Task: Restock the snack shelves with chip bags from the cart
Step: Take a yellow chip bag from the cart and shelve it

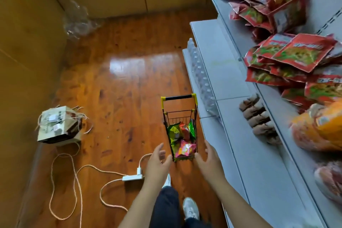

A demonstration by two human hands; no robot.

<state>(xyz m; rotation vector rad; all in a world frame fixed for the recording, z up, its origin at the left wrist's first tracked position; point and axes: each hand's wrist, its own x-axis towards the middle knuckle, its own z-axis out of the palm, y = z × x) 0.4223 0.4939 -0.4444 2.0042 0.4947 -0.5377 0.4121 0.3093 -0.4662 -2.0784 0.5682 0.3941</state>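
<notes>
A small cart [180, 127] is seen on the wooden floor [120, 79] at the bottom middle of the frame, with bright chip bags [182, 139] inside. The left hand [157, 163] and right hand [210, 159] are held on each side of it, fingers apart, holding nothing. Red bags [288, 55] are piled on the grey shelves [240, 135] at the right. A white power strip [132, 177] is seen at the bottom left.

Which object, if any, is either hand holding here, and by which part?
Nothing is held. The left hand and the right hand are open on either side of the cart near its front end, with no grip on it or the chip bags.
</notes>
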